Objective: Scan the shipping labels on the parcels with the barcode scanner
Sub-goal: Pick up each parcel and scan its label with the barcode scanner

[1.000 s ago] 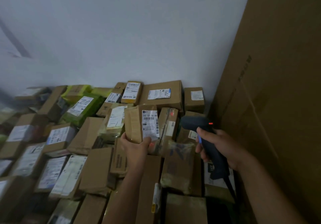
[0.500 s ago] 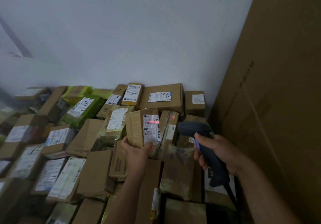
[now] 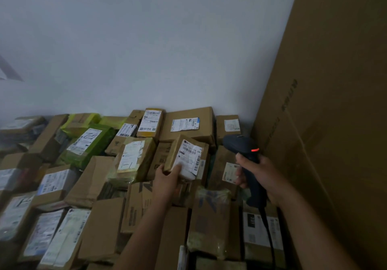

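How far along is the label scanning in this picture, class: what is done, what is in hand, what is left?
Done: nothing shows which parcels are already scanned. In hand: the left hand grips a small parcel, its label turned toward the barcode scanner gripped in the right hand, red light on. Left: the pile of labelled parcels around it.

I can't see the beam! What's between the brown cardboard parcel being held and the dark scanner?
Head view: no beam, just a piled brown cardboard box with a pale label.
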The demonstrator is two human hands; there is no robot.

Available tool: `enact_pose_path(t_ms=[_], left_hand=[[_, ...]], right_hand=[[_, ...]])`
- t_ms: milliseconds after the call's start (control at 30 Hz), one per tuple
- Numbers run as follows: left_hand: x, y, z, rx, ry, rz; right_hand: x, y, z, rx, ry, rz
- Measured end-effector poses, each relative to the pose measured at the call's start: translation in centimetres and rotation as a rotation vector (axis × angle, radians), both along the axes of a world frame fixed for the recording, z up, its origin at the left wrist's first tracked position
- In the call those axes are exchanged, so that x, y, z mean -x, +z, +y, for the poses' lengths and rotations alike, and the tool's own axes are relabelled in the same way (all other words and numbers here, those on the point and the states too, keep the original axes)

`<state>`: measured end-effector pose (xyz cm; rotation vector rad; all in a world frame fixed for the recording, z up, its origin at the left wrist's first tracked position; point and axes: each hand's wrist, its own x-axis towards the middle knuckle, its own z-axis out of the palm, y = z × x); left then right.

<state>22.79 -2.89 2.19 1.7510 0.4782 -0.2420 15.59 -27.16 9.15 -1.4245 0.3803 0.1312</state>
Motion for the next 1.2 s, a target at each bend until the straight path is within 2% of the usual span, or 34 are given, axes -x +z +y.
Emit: enact_pose_path(t_ms=[100, 233, 367, 433, 533, 633, 767, 867, 1033, 1200], left_hand=[[-1.6, -0.6, -0.3, -0.094, -0.052, 0.041], [-2.8, -1.2, -0.4, -0.338, -0.09, 0.004], [-3.9, -0.5, -2.6, -0.625, -0.105, -0.307], [-4.6, 0.2, -5.1, -0.635, -0.16, -0.433], [-6.6, -0.2, -9.7, -0.553, -0.363, -0.531], [-8.6, -1.7, -14.5, -0.525, -0.534, -0.478], [-11.6, -4.8, -19.3, -0.505, -0.595, -0.353], [-14.2, -7.3, -21.6, -0.629, -0.634, -0.297], [-17.0, -10.7, -24.1, -0.774, -0.586, -0.144], [-18.0, -12.2, -25.2, -0.806, -0.505, -0.158]], right_hand=[[-1.0, -0.2, -0.4, 0.036, -0.017, -0.006], [-2.2, -1.5, -1.0, 0.079, -0.04, 0.03], [-3.1, -3.1, -1.9, 0.061, -0.127, 0.078], [-3.4, -4.0, -2.6, 0.079, -0.193, 0.097], [-3.7, -5.3, -4.0, 0.084, -0.31, 0.111], [-4.1, -6.5, -5.1, 0.07, -0.385, 0.131], [-4.3, -7.9, -5.6, 0.071, -0.41, 0.139], [-4.4, -8.9, -5.7, 0.116, -0.387, 0.165], [-4.3, -10.1, -5.7, 0.109, -0.395, 0.186], [-4.2, -10.2, -5.8, 0.125, -0.387, 0.178]])
